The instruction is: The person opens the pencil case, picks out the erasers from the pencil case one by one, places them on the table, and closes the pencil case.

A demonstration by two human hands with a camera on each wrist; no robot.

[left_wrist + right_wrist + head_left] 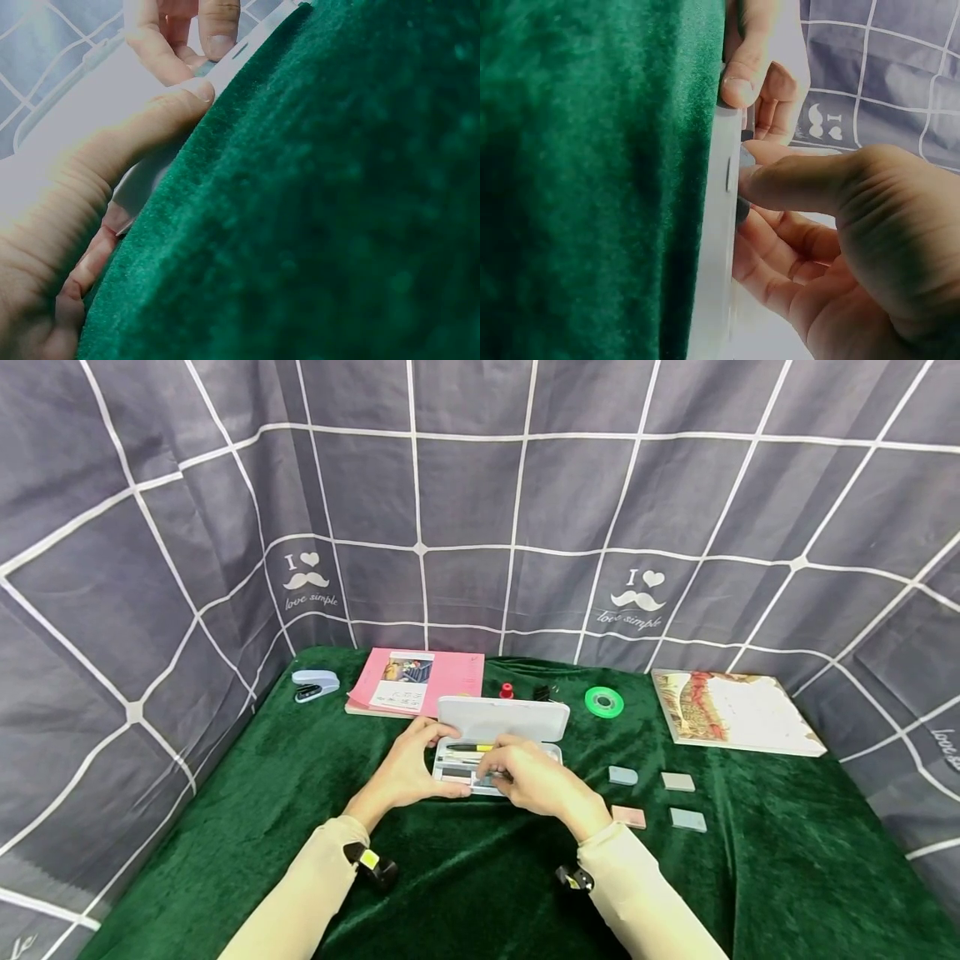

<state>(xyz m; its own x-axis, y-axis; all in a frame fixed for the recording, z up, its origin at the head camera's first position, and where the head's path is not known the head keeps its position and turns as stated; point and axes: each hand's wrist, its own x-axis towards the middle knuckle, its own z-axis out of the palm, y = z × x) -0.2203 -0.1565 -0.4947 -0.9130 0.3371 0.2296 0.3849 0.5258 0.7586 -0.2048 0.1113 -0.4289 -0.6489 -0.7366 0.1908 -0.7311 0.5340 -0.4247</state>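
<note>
A white pencil case (502, 718) lies with its lid raised in the head view. My left hand (405, 770) grips its left end, thumb along the front edge and fingers toward the back. Over the tray, my right hand (536, 777) pinches a small blue-grey block, apparently an eraser (747, 157), largely hidden by the fingers. A yellow-and-black pen (470, 747) lies along the back of the tray. Several small erasers, among them a pink one (628, 817) and a grey one (678, 782), sit on the cloth right of my right hand.
Behind the case are a pink book (457, 672), a red-capped bottle (506, 692), a black item (542, 693) and a green tape roll (603, 702). A pale blue stapler (315, 683) stands far left. A patterned book (757, 714) lies far right on green cloth (465, 893).
</note>
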